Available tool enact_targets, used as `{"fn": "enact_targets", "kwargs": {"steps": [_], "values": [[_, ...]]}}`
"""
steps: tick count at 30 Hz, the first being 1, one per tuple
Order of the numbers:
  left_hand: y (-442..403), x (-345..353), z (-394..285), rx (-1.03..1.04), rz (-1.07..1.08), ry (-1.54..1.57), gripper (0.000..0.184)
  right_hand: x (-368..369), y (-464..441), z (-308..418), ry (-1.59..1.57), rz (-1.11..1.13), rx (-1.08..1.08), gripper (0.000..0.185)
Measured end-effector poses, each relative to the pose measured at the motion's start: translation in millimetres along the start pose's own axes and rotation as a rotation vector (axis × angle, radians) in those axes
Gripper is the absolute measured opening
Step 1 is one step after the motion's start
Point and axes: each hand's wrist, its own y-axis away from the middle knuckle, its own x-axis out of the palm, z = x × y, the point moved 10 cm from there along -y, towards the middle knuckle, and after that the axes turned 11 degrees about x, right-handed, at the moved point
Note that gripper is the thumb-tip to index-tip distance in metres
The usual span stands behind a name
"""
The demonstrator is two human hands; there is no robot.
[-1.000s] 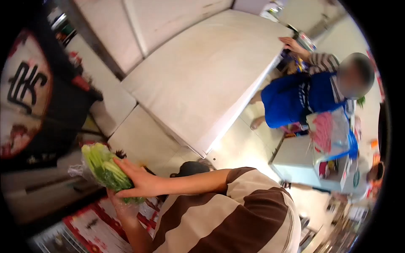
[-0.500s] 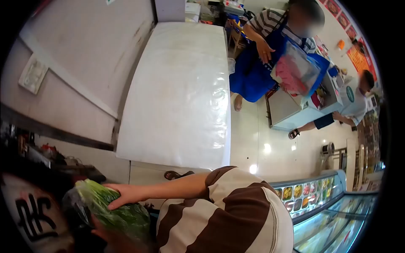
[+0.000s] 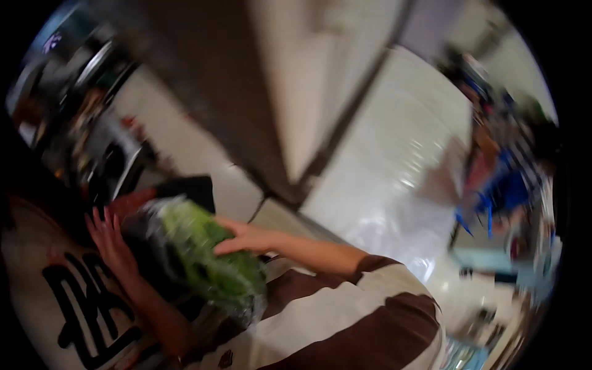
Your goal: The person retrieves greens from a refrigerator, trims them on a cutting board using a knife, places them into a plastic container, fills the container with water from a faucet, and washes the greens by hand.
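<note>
My right hand (image 3: 243, 237) grips a clear plastic bag of green leafy vegetables (image 3: 200, 250) against my front, beside my striped shirt (image 3: 351, 320). The pale ends of the leaves point away from me, up and left. My left hand (image 3: 112, 243) is raised with its fingers stretched out and apart. It is at the edge of a pale hanging panel with bold black writing (image 3: 92, 308); whether it touches the panel I cannot tell. A dark shape (image 3: 194, 188) lies just beyond the bag, too blurred to name.
A white-covered table (image 3: 382, 154) stands to the right, next to a dark wall edge (image 3: 246, 123). Beyond it, a person in a blue apron (image 3: 515, 179) leans over the table. Blurred dark and metal items (image 3: 117, 154) fill the room at the left.
My view has swung left, so the table and the person now appear farther right. My left hand has come off the bag and reached out beside the panel. The right hand still holds the bag.
</note>
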Motion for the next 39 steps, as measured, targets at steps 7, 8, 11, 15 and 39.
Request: {"fn": "enact_targets", "kwargs": {"steps": [7,8,11,15,39], "values": [[-79.8,-182.0,-129.2,0.583,-0.542,0.108,0.029,-32.1,-190.5,18.5,-0.253,-0.074,0.018,0.072],[-89.5,-189.9,-140.4,0.649,-0.573,0.036,0.026,-34.7,-217.1,27.6,-0.296,-0.061,-0.007,0.067],[-123.5,-199.9,-146.9,0.767,-0.541,-0.054,0.034,-39.2,-290.8,63.6,-0.337,-0.029,-0.032,0.065],[-141.2,-234.3,-161.4,0.979,-0.495,-0.177,0.033,-67.2,-378.8,95.0,-0.428,-0.107,-0.024,0.058],[-645.6,-25.3,178.5,1.277,0.178,-0.599,0.055,-473.9,-781.9,420.5,-0.283,-0.435,-0.008,0.06]]}}
